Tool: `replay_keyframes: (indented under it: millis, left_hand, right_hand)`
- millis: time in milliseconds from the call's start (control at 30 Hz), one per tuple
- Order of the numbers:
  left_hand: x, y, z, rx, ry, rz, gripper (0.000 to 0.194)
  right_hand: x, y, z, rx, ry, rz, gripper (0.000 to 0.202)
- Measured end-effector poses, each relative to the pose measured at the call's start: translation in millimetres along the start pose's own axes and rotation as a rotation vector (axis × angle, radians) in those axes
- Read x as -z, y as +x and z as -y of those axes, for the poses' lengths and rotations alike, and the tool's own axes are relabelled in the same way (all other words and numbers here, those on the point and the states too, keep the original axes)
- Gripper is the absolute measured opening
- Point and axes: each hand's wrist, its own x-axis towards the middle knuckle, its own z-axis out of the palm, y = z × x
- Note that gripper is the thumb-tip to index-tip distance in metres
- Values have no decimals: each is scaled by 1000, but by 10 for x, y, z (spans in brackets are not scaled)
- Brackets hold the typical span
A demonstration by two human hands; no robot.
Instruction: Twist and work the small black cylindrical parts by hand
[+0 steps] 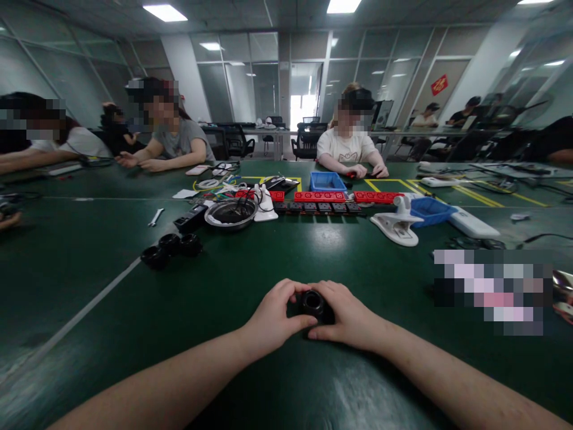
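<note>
A small black round part with a hollow centre stands on the green table in front of me, between my two hands. My left hand curls around its left side, with the thumb at the near edge and the fingertips at the far edge. Around the right side wraps my right hand, its thumb also near the front. The fingers hide the part's lower sides. Farther left lie several black round cup-like pieces in a cluster.
A wrench, a round metal dish with cables, white clip stands, red strips and blue bins lie across the table. A blurred-out item is at right. A person sits opposite; others work at left.
</note>
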Motion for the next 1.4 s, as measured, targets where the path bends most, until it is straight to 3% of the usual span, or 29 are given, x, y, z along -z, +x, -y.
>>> replay_keyframes:
  millis: [133,233,400,533,633,867,1033,1167,1267,1400]
  left_hand:
    - [37,17,-6,-68,-29,87,39]
    - [32,18,-6,-62,-40,102,42]
    - [-11,0,-29,-5,0,33,38]
    - [-45,-26,-23,23,58,-66,35]
    - [-50,-26,8,13,77,-84,35]
    - [10,16,15,-55,16,41,37]
    - [18,10,4,-60,7,62,40]
    - [-16,-6,-8,-25,36,31,39]
    - [-47,-24,-19,-1,81,-51,37]
    - [-52,-34,-19,-1,97,-80,34]
  right_hand:
    - [144,22,-103,89,227,167,32]
    - [180,38,-152,57,294,197,26]
    - [67,42,-110,-101,223,103,26]
    - [-94,34,1,-159,-88,-79,30]
    - [-146,15,53,-157,-210,-118,28]
    - [64,10,-64,41,99,52,48]
    - [140,37,-150,77,164,148,22]
    - [44,41,-105,-46,107,85,23]
    - [-65,35,-27,-135,-55,-33,28]
    - [-131,14,34,-176,-196,-110,36]
